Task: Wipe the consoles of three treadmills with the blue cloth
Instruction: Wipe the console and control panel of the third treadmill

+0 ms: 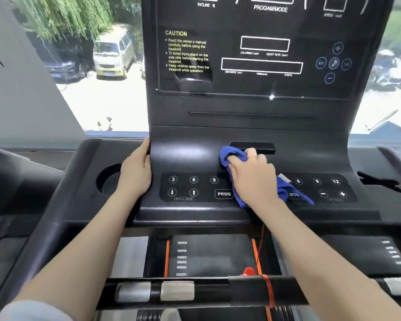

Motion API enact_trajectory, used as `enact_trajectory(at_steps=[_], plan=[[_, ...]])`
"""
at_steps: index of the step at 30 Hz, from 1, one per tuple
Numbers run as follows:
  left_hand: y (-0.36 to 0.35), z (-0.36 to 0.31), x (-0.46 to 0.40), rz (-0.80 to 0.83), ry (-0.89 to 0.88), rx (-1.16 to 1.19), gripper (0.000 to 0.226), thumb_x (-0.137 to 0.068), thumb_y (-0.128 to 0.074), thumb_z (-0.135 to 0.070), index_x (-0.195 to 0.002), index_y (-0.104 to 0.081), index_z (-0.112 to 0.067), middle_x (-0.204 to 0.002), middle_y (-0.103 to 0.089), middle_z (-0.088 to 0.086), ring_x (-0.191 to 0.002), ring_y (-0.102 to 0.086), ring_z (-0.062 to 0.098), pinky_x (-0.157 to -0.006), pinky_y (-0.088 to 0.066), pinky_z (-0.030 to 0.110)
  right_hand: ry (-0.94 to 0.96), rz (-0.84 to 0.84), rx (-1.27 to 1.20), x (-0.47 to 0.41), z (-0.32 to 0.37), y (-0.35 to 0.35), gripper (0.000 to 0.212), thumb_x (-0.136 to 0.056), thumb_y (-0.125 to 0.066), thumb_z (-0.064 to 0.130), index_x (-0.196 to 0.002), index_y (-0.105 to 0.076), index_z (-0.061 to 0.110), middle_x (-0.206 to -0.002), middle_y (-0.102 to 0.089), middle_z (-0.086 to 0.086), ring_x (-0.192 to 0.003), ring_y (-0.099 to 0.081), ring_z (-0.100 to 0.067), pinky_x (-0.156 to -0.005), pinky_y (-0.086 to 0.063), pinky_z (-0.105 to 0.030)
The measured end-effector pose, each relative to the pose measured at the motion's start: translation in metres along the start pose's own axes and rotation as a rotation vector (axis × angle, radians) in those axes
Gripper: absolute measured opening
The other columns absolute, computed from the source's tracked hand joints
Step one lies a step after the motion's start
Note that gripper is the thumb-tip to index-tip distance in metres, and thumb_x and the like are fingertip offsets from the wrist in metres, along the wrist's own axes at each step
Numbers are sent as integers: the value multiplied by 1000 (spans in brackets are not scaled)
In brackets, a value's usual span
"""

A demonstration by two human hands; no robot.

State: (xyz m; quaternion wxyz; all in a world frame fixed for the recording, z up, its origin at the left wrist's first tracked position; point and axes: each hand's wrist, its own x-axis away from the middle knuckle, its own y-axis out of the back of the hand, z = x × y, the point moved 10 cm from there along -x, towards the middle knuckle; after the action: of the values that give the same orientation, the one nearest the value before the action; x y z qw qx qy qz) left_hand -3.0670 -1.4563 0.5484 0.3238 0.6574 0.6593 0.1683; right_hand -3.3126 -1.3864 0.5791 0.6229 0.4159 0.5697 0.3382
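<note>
A black treadmill console [252,112] fills the middle of the view, with a dark display panel above and a button strip [192,186] below. My right hand [252,177] is shut on the blue cloth [232,156] and presses it onto the console's lower middle, just below a small black slot. Part of the cloth trails out to the right of my wrist, over the right-hand buttons. My left hand [137,170] lies flat with fingers together against the console's left edge, beside the round cup holder [107,179]; it holds nothing.
A front handlebar [218,290] with silver grip sensors crosses near me, and a red safety cord [266,288] is tied around it. The belt with orange side lines lies below. Another treadmill's edge shows at far left. A window behind shows parked vehicles.
</note>
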Motion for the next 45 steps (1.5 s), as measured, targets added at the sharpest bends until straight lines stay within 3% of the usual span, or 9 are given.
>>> enact_trajectory(at_steps=[3, 10, 16, 22, 27, 32, 34, 37, 45], plan=[[3, -1, 3, -49, -5, -60, 56, -93, -27, -3, -140, -40, -30, -130, -57, 0, -116, -51, 24, -85, -35, 26, 9, 5, 32, 9, 22, 7, 16, -65, -79, 22, -71, -65, 17, -77, -54, -12, -60, -49, -29, -53, -25, -32], [19, -11, 15, -203, 66, -230, 40, -89, -34, 0, -122, -52, -13, -117, -59, 9, -107, -53, 31, -78, -41, 37, 374, 144, -94, 50, 104, 11, 11, -72, -70, 35, -78, -68, 26, -87, -57, -6, -67, -51, -26, -55, -32, -30], [17, -28, 17, -150, -60, -447, 28, -88, -49, -2, -112, -63, 1, -128, -51, 20, -120, -42, 37, -97, -35, 42, 370, 278, -101, 16, 59, -6, 31, -97, -39, 41, -121, -55, 29, -121, -44, -8, -103, -46, -31, -77, -36, -36], [-6, -60, 39, -72, -239, -461, 21, -85, -56, -4, -102, -67, 0, -110, -63, 16, -99, -58, 37, -88, -45, 43, 192, 213, -76, -9, -29, -11, 30, -94, -45, 40, -113, -62, 25, -115, -49, -7, -97, -49, -29, -70, -33, -33], [-29, -87, 57, -69, -285, -424, 39, -87, -40, -21, -110, -64, -2, -110, -63, 15, -93, -61, 36, -81, -48, 41, 96, 161, -60, 5, -23, -3, 28, -94, -45, 38, -112, -61, 24, -117, -49, -9, -98, -49, -30, -69, -30, -34], [-60, -107, 67, -26, -198, -404, 41, -92, -43, -8, -133, -47, -5, -115, -61, 16, -100, -57, 37, -82, -40, 43, 326, 177, -52, 45, 25, 7, 19, -84, -63, 39, -95, -71, 25, -95, -58, -10, -74, -54, -29, -59, -30, -32], [-69, -111, 70, -26, -186, -406, 41, -92, -39, -13, -132, -48, -7, -116, -61, 13, -102, -57, 35, -84, -38, 42, 377, 171, -60, 49, 24, 11, 23, -86, -59, 42, -103, -69, 28, -100, -57, -7, -79, -54, -28, -60, -32, -32], [-79, -115, 73, -60, -177, -408, 44, -91, -33, -24, -126, -55, -9, -115, -63, 9, -103, -57, 31, -89, -37, 40, 286, 204, -100, 38, -13, 7, 31, -93, -46, 43, -118, -59, 30, -113, -50, -7, -96, -50, -30, -71, -36, -35], [-91, -110, 83, -153, -222, -474, 47, -90, -28, -32, -108, -68, -16, -108, -67, -1, -101, -60, 22, -102, -30, 41, -111, 172, -4, 18, -158, 4, 30, -93, -49, 38, -111, -65, 21, -113, -50, -13, -100, -49, -37, -78, -40, -41]])
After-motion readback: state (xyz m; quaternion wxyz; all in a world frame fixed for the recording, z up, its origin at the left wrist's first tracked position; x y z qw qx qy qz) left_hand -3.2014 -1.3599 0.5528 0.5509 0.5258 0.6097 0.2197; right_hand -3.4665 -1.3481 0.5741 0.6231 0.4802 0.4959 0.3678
